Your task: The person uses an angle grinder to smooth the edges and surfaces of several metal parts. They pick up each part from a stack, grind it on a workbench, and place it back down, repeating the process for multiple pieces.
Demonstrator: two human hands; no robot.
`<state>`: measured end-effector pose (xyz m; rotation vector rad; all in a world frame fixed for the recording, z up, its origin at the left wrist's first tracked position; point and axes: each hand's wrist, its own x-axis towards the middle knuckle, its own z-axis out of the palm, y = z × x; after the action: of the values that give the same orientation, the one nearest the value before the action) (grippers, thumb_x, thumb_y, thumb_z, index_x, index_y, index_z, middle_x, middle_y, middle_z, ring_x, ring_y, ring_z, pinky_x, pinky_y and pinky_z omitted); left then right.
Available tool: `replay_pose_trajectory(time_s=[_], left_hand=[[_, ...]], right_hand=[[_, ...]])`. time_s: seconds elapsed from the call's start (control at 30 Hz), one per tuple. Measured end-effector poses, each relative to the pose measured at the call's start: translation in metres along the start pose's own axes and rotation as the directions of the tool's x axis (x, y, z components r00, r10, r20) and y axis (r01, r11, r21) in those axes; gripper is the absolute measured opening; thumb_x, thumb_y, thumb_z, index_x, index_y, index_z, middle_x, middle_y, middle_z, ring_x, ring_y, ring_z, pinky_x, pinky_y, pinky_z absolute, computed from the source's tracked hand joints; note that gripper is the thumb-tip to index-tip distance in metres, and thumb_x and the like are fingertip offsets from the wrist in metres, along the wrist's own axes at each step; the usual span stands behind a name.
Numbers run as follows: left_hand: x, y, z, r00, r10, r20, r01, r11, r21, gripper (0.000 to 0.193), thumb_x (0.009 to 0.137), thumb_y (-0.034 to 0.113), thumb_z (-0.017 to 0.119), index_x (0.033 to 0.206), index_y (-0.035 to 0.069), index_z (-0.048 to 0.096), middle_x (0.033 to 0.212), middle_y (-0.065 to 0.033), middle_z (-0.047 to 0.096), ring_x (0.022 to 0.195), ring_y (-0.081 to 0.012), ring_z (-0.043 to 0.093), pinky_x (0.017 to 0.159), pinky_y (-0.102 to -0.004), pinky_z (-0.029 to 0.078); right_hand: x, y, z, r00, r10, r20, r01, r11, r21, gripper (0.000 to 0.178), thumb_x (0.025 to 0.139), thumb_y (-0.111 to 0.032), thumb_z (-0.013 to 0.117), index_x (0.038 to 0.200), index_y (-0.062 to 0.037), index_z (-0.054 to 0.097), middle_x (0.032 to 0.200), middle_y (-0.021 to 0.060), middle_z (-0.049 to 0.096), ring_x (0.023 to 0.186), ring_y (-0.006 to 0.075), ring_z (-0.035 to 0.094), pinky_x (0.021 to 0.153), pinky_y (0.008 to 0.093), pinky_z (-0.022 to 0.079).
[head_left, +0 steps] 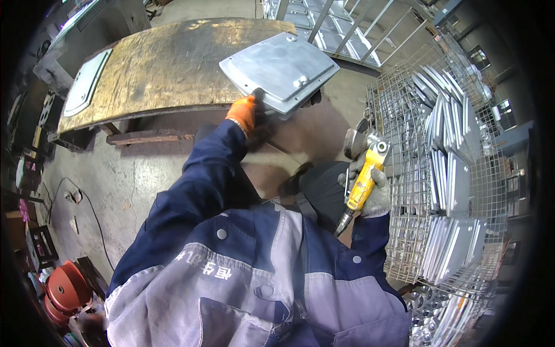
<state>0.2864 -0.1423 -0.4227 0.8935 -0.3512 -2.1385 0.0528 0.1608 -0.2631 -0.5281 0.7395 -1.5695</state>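
Worktop [167,63]: a scuffed wooden surface, seen ahead and to the left of the left hand [243,114].
Wire basket [399,194]: placed just to the right of the right hand [378,196], with grey metal plates [457,179] stacked inside.
Metal panel [274,63]: held tilted just beyond the left hand, near the worktop's right end; whether the two are touching cannot be told.
Second panel [88,84]: laid on the worktop, well to the left of the left hand.
Angle grinder [364,182]: yellow-bodied, held upright in the right hand.
Left hand: orange-gloved, closed on the metal panel's near edge, fingers partly hidden.
Right hand: grey-gloved, wrapped around the grinder's body.
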Motion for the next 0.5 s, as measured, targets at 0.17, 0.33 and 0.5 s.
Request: replay_pose_trajectory(time_s=[0.17, 0.33, 0.5], left_hand=[[-0.052, 0.04, 0.052, 0.959, 0.276, -0.057, -0.273, 0.96, 0.064, 0.041, 0.089, 0.041, 0.06, 0.112, 0.007, 0.059, 0.103, -0.0089, 0.063, 0.094, -0.0253, 0.059, 0.08, -0.0425, 0.05], [-0.027, 0.073, 0.059, 0.979, 0.203, 0.002, -0.188, 0.913, -0.361, 0.053, 0.092, 0.048, 0.052, 0.124, 0.006, 0.054, 0.12, -0.0081, 0.061, 0.112, -0.0261, 0.054, 0.101, -0.0395, 0.039], [0.042, 0.101, 0.008, 0.84, 0.488, -0.237, -0.436, 0.867, 0.24, 0.044, 0.093, 0.043, 0.055, 0.11, 0.003, 0.059, 0.098, -0.0082, 0.065, 0.09, -0.0246, 0.06, 0.08, -0.0345, 0.047]], right_hand=[[-0.007, 0.003, -0.008, 1.0, 0.011, 0.0, -0.011, 0.998, 0.068, 0.039, 0.081, -0.029, 0.068, 0.105, -0.0011, 0.056, 0.102, 0.0147, 0.06, 0.093, 0.0288, 0.063, 0.086, 0.047, 0.054], [0.006, -0.005, -0.017, 0.981, 0.174, 0.09, -0.185, 0.974, 0.135, 0.041, 0.081, -0.032, 0.067, 0.107, -0.0026, 0.057, 0.114, 0.0211, 0.057, 0.102, 0.0333, 0.062, 0.081, 0.0471, 0.056], [0.022, -0.004, -0.027, 0.971, 0.181, 0.159, -0.213, 0.952, 0.219, 0.042, 0.084, -0.031, 0.067, 0.104, 0.002, 0.05, 0.111, 0.0255, 0.055, 0.096, 0.0327, 0.063, 0.073, 0.0438, 0.06]])
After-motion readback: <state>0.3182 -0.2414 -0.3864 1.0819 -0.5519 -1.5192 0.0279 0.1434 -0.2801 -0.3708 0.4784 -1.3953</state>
